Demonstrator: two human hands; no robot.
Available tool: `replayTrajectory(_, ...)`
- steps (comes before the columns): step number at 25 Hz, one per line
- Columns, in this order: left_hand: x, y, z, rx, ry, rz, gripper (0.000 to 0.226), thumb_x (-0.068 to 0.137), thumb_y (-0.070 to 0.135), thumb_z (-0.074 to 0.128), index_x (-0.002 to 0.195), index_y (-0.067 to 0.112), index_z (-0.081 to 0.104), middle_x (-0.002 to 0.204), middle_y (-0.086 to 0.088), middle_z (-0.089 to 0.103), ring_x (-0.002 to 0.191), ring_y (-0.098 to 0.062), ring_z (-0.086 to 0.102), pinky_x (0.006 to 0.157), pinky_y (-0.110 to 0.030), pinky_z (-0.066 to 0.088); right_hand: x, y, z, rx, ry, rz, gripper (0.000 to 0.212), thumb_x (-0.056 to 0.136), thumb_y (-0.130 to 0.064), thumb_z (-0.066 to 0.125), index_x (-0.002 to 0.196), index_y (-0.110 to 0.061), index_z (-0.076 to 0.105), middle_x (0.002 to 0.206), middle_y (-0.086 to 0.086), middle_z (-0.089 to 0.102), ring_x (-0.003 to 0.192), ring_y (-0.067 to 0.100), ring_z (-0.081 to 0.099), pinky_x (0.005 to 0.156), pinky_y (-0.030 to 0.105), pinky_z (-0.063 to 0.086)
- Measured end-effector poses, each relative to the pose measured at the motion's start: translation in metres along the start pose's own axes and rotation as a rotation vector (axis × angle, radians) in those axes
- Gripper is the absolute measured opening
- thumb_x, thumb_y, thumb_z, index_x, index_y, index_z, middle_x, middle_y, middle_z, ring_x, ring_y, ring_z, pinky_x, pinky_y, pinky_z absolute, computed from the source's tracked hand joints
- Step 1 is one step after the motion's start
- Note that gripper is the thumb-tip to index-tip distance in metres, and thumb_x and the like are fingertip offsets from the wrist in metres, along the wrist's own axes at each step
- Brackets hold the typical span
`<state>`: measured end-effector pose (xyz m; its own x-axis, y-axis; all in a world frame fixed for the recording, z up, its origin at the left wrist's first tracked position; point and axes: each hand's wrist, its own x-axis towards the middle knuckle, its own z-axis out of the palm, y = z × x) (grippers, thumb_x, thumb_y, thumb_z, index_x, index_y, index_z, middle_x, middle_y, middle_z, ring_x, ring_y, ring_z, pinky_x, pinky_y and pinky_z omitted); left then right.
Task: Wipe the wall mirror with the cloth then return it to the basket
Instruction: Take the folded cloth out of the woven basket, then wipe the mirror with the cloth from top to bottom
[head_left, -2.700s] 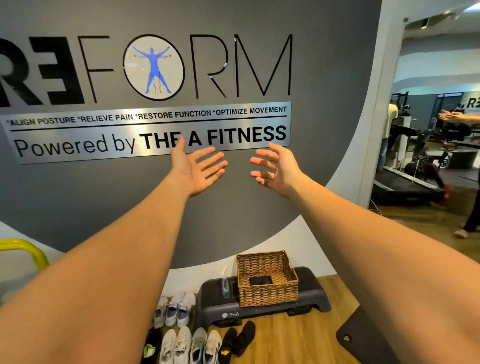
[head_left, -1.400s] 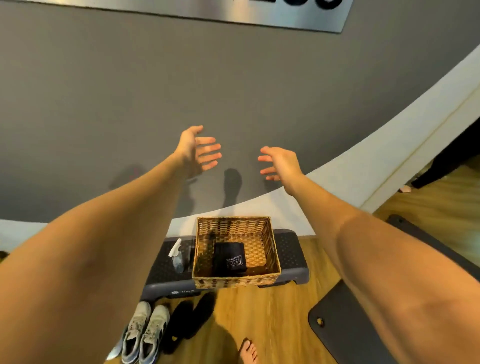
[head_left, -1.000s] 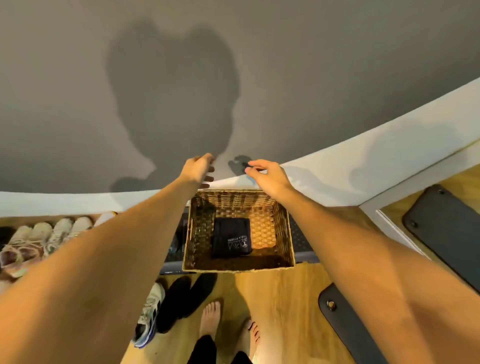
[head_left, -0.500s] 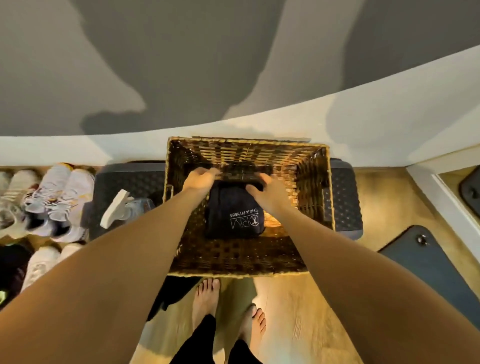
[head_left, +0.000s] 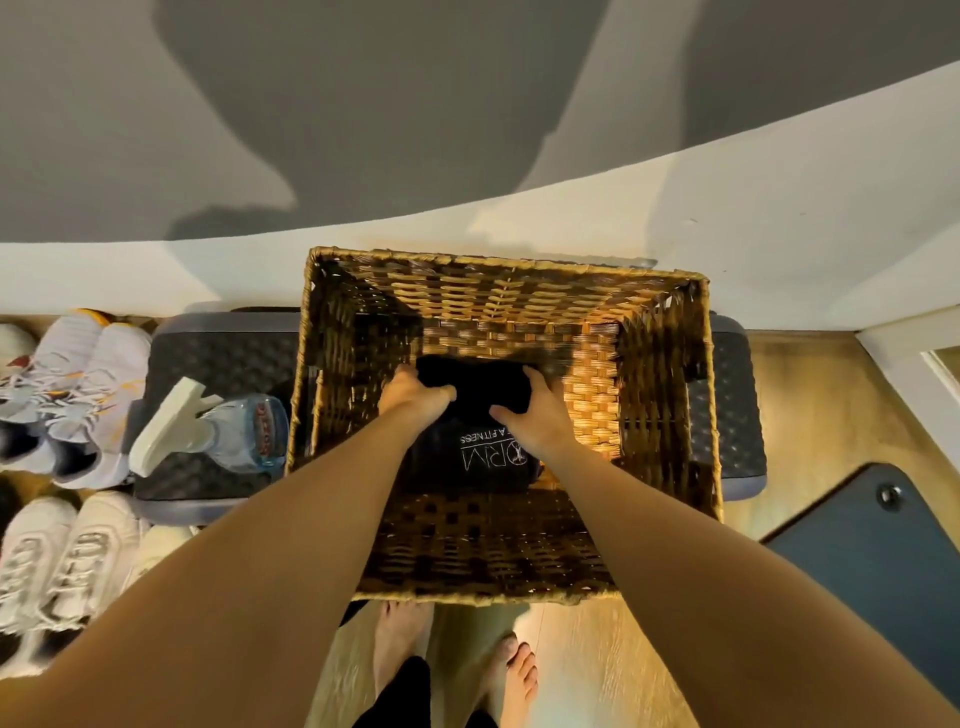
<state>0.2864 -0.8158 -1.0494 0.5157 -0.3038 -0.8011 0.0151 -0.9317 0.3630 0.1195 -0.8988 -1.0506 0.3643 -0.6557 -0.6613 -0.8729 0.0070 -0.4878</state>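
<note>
1. Cloth (head_left: 470, 395) lies folded on the floor of the basket (head_left: 670, 395), left of centre; it has not been lifted out.
2. Left hand (head_left: 415, 395) grips the cloth's far left corner, fingers curled over the edge and thumb on top.
3. Right hand (head_left: 535, 413) presses on the cloth's far right side, fingers curled round its far edge, thumb lying across the top. Whether this is a full pinch cannot be told.
4. Progress, judged: the task is at its first step, taking up the cloth. Wiping the mirror and returning the cloth to the basket both remain. No mirror is in view.
5. Cloth appearance: black, soft, folded into a compact rectangle, with white printed lettering on the near half, partly hidden by the right wrist. It looks dry and clean, though the dim basket makes this uncertain.
6. Basket is woven, brown, open-topped, and stands on a dark step platform (head_left: 218, 358) against the wall.
7. Spray bottle (head_left: 208, 434) lies on its side on the platform, just left of the basket, untouched.
</note>
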Motion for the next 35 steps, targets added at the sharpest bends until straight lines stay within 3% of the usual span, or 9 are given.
replayTrajectory(5,-0.004,-0.014,0.008,0.015,0.040,0.046,0.072,0.083,0.020,0.080,0.145,0.014,0.044,0.141,-0.014,0.051,0.126,-0.029,0.055,0.096,-0.035,0.052,0.002,-0.006,0.006,-0.016,0.015,-0.025,0.084,0.093,-0.022,0.072,0.160,-0.020,0.022,0.156,0.013,0.041,0.135,0.034,0.050,0.105,0.037,0.047)
replayTrajectory(10,-0.010,-0.021,0.015,0.040,0.005,0.042,0.056,0.087,0.029,0.078,0.134,0.010,0.055,0.130,-0.012,0.061,0.117,-0.027,0.061,0.084,-0.030,0.051,-0.004,-0.007,0.009,-0.007,-0.015,-0.059,0.070,0.094,-0.020,0.070,0.156,-0.021,0.037,0.145,0.007,0.057,0.131,0.031,0.055,0.102,0.037,0.049)
replayTrajectory(15,-0.052,0.003,-0.023,-0.035,0.044,0.157,0.052,0.092,0.030,0.072,0.138,0.011,0.054,0.133,-0.012,0.061,0.122,-0.031,0.058,0.100,-0.039,0.052,-0.033,-0.037,-0.030,0.017,-0.005,-0.133,0.056,0.098,-0.017,0.066,0.149,-0.018,0.045,0.138,0.007,0.061,0.128,0.030,0.056,0.091,0.030,0.048)
replayTrajectory(18,-0.107,0.039,-0.071,-0.079,0.080,0.235,0.052,0.094,0.031,0.070,0.139,0.010,0.053,0.132,-0.012,0.061,0.123,-0.031,0.058,0.100,-0.042,0.052,-0.070,-0.085,-0.079,-0.010,0.015,-0.204,0.069,0.100,-0.025,0.064,0.159,-0.015,0.030,0.154,0.006,0.047,0.143,0.030,0.043,0.111,0.039,0.043)
replayTrajectory(20,-0.151,0.067,-0.107,-0.087,0.123,0.293,0.046,0.094,0.030,0.070,0.132,0.008,0.056,0.127,-0.013,0.065,0.118,-0.031,0.061,0.094,-0.039,0.052,-0.104,-0.123,-0.117,-0.046,0.066,-0.259,0.073,0.099,-0.026,0.066,0.160,-0.013,0.028,0.156,0.009,0.044,0.145,0.031,0.041,0.117,0.042,0.038)
replayTrajectory(25,-0.290,0.161,-0.209,-0.178,0.224,0.431,0.035,0.092,0.028,0.072,0.118,0.007,0.063,0.117,-0.014,0.069,0.112,-0.035,0.063,0.091,-0.038,0.050,-0.203,-0.233,-0.245,0.017,0.198,-0.332,0.069,0.096,-0.022,0.070,0.157,-0.020,0.037,0.146,0.006,0.057,0.131,0.027,0.056,0.109,0.041,0.047)
replayTrajectory(29,-0.423,0.244,-0.284,-0.257,0.282,0.593,0.037,0.092,0.023,0.073,0.123,0.006,0.063,0.119,-0.014,0.069,0.114,-0.033,0.063,0.093,-0.037,0.050,-0.299,-0.313,-0.365,0.084,0.311,-0.455,0.065,0.095,-0.021,0.071,0.153,-0.026,0.042,0.142,-0.001,0.059,0.114,0.023,0.067,0.086,0.032,0.058)
replayTrajectory(32,-0.513,0.299,-0.328,-0.281,0.328,0.735,0.039,0.091,0.022,0.074,0.125,0.006,0.064,0.119,-0.013,0.070,0.113,-0.032,0.064,0.092,-0.036,0.050,-0.375,-0.358,-0.445,0.112,0.412,-0.533,0.060,0.094,-0.018,0.072,0.149,-0.024,0.047,0.142,0.000,0.060,0.121,0.021,0.062,0.098,0.037,0.055)
replayTrajectory(35,-0.595,0.351,-0.360,-0.311,0.371,0.894,0.036,0.089,0.026,0.076,0.118,0.007,0.067,0.113,-0.010,0.071,0.109,-0.031,0.066,0.090,-0.036,0.052,-0.451,-0.395,-0.522,0.136,0.541,-0.638,0.046,0.092,-0.014,0.073,0.136,-0.022,0.059,0.125,0.000,0.069,0.105,0.016,0.066,0.097,0.042,0.055)
